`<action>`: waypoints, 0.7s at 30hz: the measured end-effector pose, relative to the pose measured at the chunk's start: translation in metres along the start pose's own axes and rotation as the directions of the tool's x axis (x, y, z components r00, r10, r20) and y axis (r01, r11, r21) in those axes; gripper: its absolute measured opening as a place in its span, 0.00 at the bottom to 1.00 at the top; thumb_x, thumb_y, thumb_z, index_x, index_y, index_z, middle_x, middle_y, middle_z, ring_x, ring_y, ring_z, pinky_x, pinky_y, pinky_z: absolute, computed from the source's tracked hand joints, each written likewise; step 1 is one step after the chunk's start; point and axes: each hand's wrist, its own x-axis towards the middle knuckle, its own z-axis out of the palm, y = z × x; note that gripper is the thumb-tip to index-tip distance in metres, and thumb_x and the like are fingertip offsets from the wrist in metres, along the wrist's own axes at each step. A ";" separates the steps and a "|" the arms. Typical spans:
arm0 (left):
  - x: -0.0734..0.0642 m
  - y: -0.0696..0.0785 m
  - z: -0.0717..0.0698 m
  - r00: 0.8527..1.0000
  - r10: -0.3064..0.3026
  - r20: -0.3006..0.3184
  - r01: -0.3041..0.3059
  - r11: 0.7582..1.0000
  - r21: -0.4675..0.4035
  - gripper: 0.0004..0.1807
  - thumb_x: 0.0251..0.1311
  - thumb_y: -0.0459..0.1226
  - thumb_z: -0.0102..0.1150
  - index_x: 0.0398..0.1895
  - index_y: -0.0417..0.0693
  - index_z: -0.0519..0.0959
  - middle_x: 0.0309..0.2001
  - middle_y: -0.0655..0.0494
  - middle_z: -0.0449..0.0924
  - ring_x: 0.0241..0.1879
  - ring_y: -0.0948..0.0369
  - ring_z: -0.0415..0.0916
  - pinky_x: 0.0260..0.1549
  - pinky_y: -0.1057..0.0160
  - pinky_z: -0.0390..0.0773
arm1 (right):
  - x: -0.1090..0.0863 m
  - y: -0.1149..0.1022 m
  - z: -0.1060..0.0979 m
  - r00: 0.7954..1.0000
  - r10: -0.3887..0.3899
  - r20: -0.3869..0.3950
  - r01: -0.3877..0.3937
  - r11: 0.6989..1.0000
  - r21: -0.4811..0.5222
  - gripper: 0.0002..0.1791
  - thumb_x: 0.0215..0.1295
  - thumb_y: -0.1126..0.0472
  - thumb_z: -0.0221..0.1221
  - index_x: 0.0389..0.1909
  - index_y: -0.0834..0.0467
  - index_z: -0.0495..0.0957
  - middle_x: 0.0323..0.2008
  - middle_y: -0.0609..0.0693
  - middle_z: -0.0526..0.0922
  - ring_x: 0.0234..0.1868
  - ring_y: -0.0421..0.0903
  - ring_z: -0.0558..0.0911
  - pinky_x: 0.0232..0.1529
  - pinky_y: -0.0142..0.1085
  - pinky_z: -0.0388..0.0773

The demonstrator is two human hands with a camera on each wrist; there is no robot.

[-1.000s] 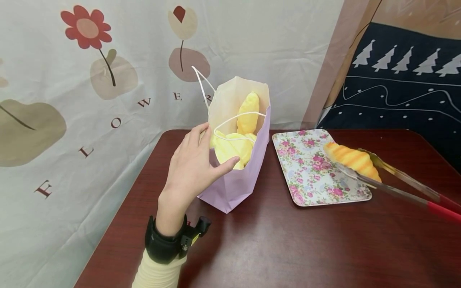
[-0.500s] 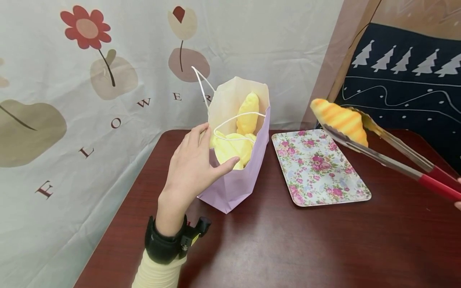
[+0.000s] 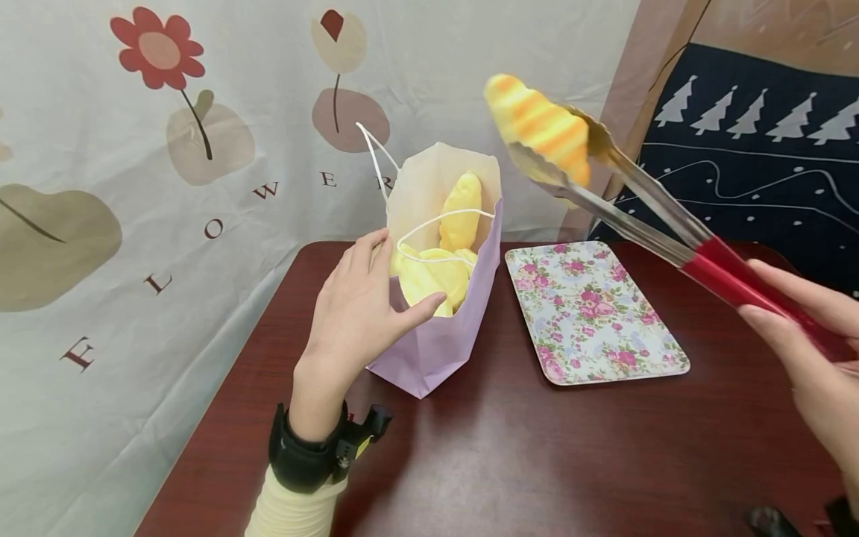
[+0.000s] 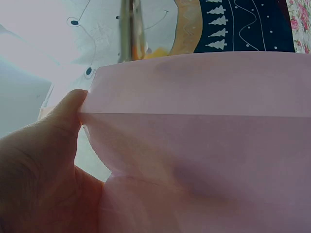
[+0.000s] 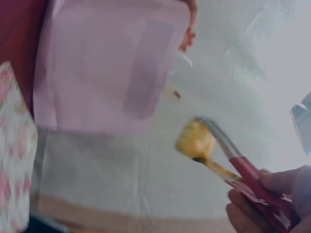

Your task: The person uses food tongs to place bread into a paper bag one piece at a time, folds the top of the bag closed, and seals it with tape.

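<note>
My right hand grips the red handles of metal tongs. Between the tong tips is a croissant-shaped bread, yellow with orange stripes, held in the air to the upper right of the bag. A lilac paper bag with white cord handles stands open on the table; several yellow bread pieces lie inside. My left hand rests against the bag's near left side, fingers fairly straight, thumb stretched along the rim. In the left wrist view the thumb touches the bag's edge.
A flower-patterned tray lies flat to the right of the bag on the dark red-brown table. Behind stand a pale printed cloth and a dark cloth with white trees. One cord handle crosses the bag's opening.
The tongs with the croissant have lifted off the tray, then moved up and left towards the bag. My right hand has come into view. My left hand and the bag stay put.
</note>
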 end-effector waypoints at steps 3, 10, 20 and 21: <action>0.000 -0.001 0.000 1.000 -0.006 0.005 0.006 1.000 0.002 0.48 0.54 0.67 0.57 0.70 0.44 0.68 0.71 0.52 0.65 0.69 0.52 0.65 0.64 0.50 0.72 | 0.002 -0.022 0.018 0.998 -0.065 0.003 0.065 0.995 0.081 0.24 0.63 0.69 0.63 0.60 0.49 0.81 0.56 0.33 0.82 0.42 0.24 0.79 0.41 0.10 0.72; -0.001 -0.001 -0.001 1.000 -0.020 0.022 0.019 1.000 0.010 0.49 0.54 0.68 0.56 0.70 0.44 0.67 0.72 0.52 0.64 0.70 0.53 0.64 0.65 0.50 0.71 | 0.007 -0.044 0.059 0.953 -0.299 0.047 0.278 0.927 0.254 0.25 0.58 0.74 0.66 0.58 0.57 0.82 0.49 0.28 0.83 0.40 0.25 0.81 0.39 0.14 0.76; 0.000 0.000 -0.001 0.999 -0.036 0.025 0.036 0.999 -0.005 0.48 0.54 0.68 0.56 0.71 0.47 0.67 0.71 0.54 0.64 0.69 0.54 0.64 0.65 0.50 0.71 | 0.006 -0.042 0.069 0.949 -0.292 0.116 0.267 0.945 0.187 0.29 0.57 0.72 0.68 0.59 0.47 0.81 0.48 0.18 0.79 0.37 0.24 0.79 0.29 0.13 0.73; 0.000 0.000 -0.001 0.999 -0.037 0.027 0.037 0.999 -0.005 0.48 0.54 0.68 0.56 0.71 0.47 0.67 0.71 0.54 0.64 0.70 0.54 0.64 0.65 0.50 0.71 | 0.005 -0.042 0.068 0.950 -0.286 0.121 0.265 0.949 0.170 0.29 0.57 0.71 0.68 0.59 0.46 0.81 0.47 0.16 0.78 0.36 0.24 0.78 0.26 0.14 0.72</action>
